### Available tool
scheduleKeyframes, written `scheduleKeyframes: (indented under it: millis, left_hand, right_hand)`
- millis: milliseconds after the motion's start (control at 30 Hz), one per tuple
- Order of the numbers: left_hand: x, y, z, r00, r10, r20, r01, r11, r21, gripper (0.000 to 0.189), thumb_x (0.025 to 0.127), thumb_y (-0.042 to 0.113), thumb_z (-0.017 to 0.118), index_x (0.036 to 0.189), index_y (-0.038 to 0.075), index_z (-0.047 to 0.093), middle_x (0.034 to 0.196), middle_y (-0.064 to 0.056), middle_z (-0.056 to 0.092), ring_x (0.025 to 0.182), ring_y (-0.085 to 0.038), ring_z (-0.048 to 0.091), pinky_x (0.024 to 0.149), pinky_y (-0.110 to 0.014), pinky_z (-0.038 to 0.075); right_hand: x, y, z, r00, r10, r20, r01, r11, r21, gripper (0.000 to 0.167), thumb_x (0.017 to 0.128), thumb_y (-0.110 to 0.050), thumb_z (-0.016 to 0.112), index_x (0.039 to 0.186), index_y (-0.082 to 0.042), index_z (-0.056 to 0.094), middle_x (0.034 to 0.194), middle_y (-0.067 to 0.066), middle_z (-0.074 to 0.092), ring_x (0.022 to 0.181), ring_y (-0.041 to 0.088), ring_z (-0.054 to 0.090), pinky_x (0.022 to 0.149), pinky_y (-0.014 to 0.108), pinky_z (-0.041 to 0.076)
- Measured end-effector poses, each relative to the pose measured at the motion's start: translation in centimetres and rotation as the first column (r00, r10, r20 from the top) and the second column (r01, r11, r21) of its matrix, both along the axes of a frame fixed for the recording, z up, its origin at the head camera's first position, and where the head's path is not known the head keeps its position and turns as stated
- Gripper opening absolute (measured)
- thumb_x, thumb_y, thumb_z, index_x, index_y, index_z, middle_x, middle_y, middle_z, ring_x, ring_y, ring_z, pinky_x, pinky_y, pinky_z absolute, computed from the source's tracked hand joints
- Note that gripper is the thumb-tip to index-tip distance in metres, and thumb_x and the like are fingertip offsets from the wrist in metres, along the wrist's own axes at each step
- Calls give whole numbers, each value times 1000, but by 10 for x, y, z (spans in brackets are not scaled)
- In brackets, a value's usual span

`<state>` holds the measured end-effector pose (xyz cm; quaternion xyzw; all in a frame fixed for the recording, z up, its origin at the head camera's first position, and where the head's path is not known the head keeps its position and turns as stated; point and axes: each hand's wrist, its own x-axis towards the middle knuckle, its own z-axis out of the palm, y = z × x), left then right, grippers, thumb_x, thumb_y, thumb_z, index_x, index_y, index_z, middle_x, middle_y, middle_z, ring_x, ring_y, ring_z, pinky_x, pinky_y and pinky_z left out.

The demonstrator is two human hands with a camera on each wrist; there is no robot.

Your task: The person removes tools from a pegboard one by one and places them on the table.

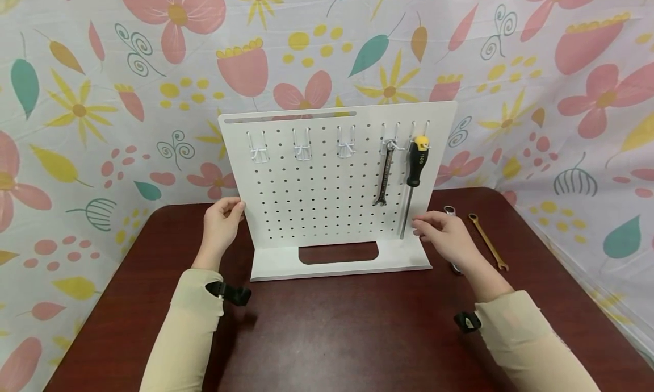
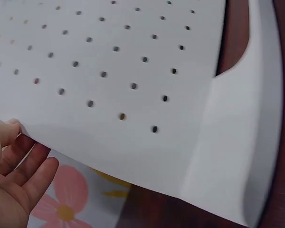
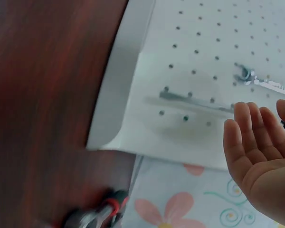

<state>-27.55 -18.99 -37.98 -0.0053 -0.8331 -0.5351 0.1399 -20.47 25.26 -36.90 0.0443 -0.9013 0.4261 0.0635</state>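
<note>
A white pegboard (image 1: pixel 317 193) stands upright on its own base. My left hand (image 1: pixel 222 224) pinches its left edge; in the left wrist view the thumb lies on the front and the fingers (image 2: pixel 40 175) are behind the edge. By the lower right edge is my right hand (image 1: pixel 447 236), its fingers extended and slightly bent in the right wrist view, holding nothing. Close to it hangs a screwdriver (image 1: pixel 417 165) with a black and yellow handle, tip down. A silver wrench (image 1: pixel 385 173) hangs on a hook left of the screwdriver.
Three bare white hooks (image 1: pixel 303 147) sit along the board's upper left. On the dark red table (image 1: pixel 327 335), right of the board, lie a gold wrench (image 1: pixel 487 241) and a silver tool (image 1: pixel 449 209) partly hidden by my right hand. A flowered cloth (image 1: pixel 327 45) hangs behind.
</note>
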Motion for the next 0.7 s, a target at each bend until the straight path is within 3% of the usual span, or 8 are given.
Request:
scheduleKeyframes:
  millis: [233, 400, 500, 600, 700]
  left_hand:
    - [-5, 4, 17, 999, 26, -45, -25, 999, 20, 27, 97, 20, 54, 115, 1, 61, 107, -16, 63, 95, -23, 63, 85, -31, 57]
    - [-5, 6, 17, 999, 36, -14, -36, 999, 37, 27, 98, 21, 52, 115, 1, 60, 107, -15, 61, 94, -22, 62, 81, -25, 57]
    - [-6, 8, 15, 999, 48, -17, -48, 998, 38, 28, 98, 21, 51, 115, 1, 60, 109, -16, 62, 95, -24, 62, 81, -27, 58]
    - [-7, 9, 13, 998, 56, -25, -55, 997, 46, 28, 99, 21, 51, 115, 1, 59, 110, -16, 62, 96, -25, 61, 84, -33, 57]
    - [-7, 9, 12, 997, 63, -34, -61, 997, 51, 27, 98, 21, 51, 114, 1, 59, 109, -16, 62, 95, -25, 61, 85, -36, 57]
  right_hand:
    - [-11, -22, 5, 997, 70, -38, -73, 993, -97, 45, 98, -30, 52, 132, -1, 50, 128, 20, 58, 110, 29, 60, 81, 25, 58]
    - [-20, -38, 5, 990, 109, -87, -123, 976, -178, 53, 98, -23, 52, 144, -3, 34, 143, 18, 44, 126, 34, 49, 96, 41, 51]
    - [-26, -47, 3, 986, 134, -97, -155, 953, -260, 61, 98, -20, 53, 149, -6, 24, 147, 18, 37, 132, 36, 41, 103, 49, 44]
    - [-32, -55, 2, 987, 137, -86, -158, 925, -345, 64, 97, -18, 53, 151, -10, 18, 146, 20, 35, 132, 36, 39, 102, 46, 44]
    - [-37, -63, 1, 991, 110, -70, -129, 906, -403, 62, 97, -17, 53, 150, -10, 20, 141, 20, 38, 130, 34, 41, 97, 34, 46]
